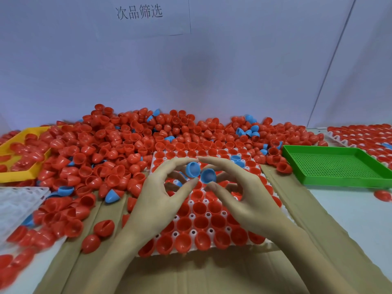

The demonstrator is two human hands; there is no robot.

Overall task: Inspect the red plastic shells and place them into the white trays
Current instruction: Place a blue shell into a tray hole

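While each hand pinches a blue shell [193, 169] | white tray [273, 195] holds red shells [200, 207] | green tray [339, 166] bare

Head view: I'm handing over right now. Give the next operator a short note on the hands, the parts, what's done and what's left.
Left hand pinches a blue shell; right hand pinches a second blue shell. Both are above the white tray on the cardboard.
Done: most pockets of that tray hold red shells; a few blue ones sit near its far edge.
Left: a large pile of red shells with some blue mixed in. An unfilled white tray lies at left. The green tray holds nothing.
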